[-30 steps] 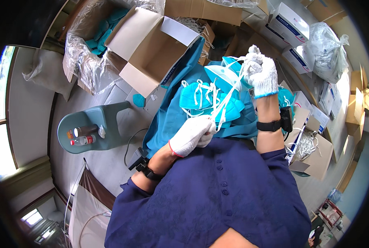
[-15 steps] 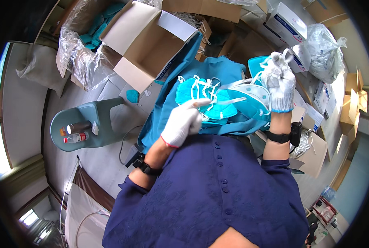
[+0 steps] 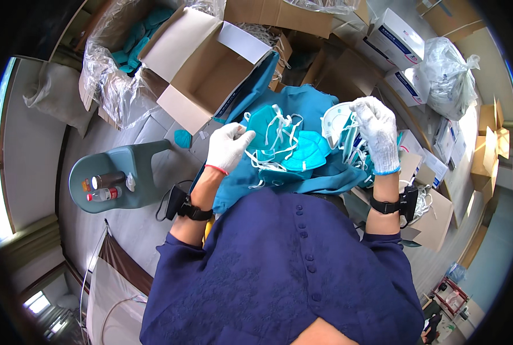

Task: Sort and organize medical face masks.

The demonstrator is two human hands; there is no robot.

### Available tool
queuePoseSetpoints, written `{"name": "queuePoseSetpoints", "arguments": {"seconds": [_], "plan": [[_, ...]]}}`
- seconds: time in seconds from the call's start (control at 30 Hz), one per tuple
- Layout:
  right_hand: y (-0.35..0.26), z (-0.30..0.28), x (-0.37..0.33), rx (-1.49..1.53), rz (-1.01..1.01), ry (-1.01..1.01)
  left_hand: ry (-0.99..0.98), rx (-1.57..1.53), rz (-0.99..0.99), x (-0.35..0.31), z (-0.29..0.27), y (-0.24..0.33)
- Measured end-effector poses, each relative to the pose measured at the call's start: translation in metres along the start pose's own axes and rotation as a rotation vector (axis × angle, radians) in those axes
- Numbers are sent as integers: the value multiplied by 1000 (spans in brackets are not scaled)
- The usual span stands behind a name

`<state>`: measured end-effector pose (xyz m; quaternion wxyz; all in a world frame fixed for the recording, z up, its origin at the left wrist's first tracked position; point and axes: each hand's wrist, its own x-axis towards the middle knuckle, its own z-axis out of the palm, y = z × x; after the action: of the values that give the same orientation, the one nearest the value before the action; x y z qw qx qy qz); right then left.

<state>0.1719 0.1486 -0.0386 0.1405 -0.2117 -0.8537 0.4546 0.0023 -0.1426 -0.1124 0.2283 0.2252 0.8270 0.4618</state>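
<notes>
Both my hands wear white knit gloves. My right hand (image 3: 377, 135) is closed on a teal face mask (image 3: 349, 141) with white straps, on the right side of the lap. Beside its fingers a cup-shaped mask shows its white inside (image 3: 332, 123). My left hand (image 3: 229, 146) has its fingers curled together at the left edge of a pile of teal face masks (image 3: 308, 152); what they hold, if anything, is hidden. The pile lies with tangled white straps (image 3: 282, 129) on a blue-teal cloth (image 3: 228, 192) over my lap.
An open cardboard box (image 3: 202, 75) stands beyond the cloth, beside a plastic-lined box (image 3: 118, 92) of teal masks. To the left, a grey-green stool (image 3: 144, 167) carries a bottle (image 3: 104, 194) and a dark cylinder (image 3: 108, 180). White boxes (image 3: 397, 37) and a clear bag (image 3: 449, 75) stand at right.
My left hand has drawn back to the left from over the mask pile, its extended finger now curled. My right hand has moved left and slightly lower, and the white-inside mask has shifted and turned.
</notes>
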Motion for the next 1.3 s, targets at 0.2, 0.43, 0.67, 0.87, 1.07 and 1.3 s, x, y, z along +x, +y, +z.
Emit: {"name": "queuePoseSetpoints", "arguments": {"seconds": [0.2, 0.43, 0.67, 0.87, 1.07, 1.3], "plan": [[-57, -10, 17, -96, -168, -7, 38, 239, 689, 11, -46, 96], [-102, 7, 29, 154, -159, -168, 27, -428, 455, 37, -48, 119], [-122, 14, 47, 343, -161, -59, -119, -743, 341, 38, -19, 107], [-135, 30, 53, 395, -105, 21, -81, -419, 287, 42, -17, 118], [-135, 33, 58, 438, -5, -9, -146, -608, 232, 37, 2, 130], [-104, 31, 80, 340, 28, 108, -354, -991, 185, 16, -20, 130]]}}
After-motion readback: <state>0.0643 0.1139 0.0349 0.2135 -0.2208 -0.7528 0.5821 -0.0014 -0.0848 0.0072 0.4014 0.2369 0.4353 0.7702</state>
